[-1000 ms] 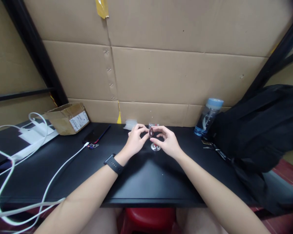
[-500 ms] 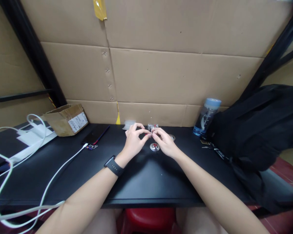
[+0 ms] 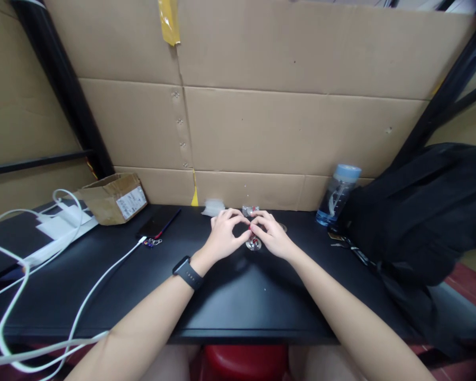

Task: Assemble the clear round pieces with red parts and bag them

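My left hand (image 3: 225, 234), with a black watch on its wrist, is closed in a pinch, thumb and index fingertips meeting a tiny red piece (image 3: 249, 226). From the other side my right hand (image 3: 273, 237) pinches at the same spot. The fingers cover most of the piece, so its exact shape is hidden. Just under the fingertips a small round shiny disc (image 3: 254, 245) with red bits on it lies on the black table (image 3: 234, 301). Behind the hands sits a small clear plastic packet (image 3: 249, 210) with red in it. Another round item is partly covered by my right hand.
A translucent white packet (image 3: 214, 207) lies by the cardboard wall (image 3: 254, 132). To the left are a phone (image 3: 157, 222), an open cardboard box (image 3: 117, 200) and white cables (image 3: 79, 307). On the right stand a blue-capped bottle (image 3: 338, 194) and a black backpack (image 3: 416, 211).
Both hands have come down slightly, over the disc, and now partly cover it. The fingers have curled closer around the tiny piece. The whole view has shifted a little.
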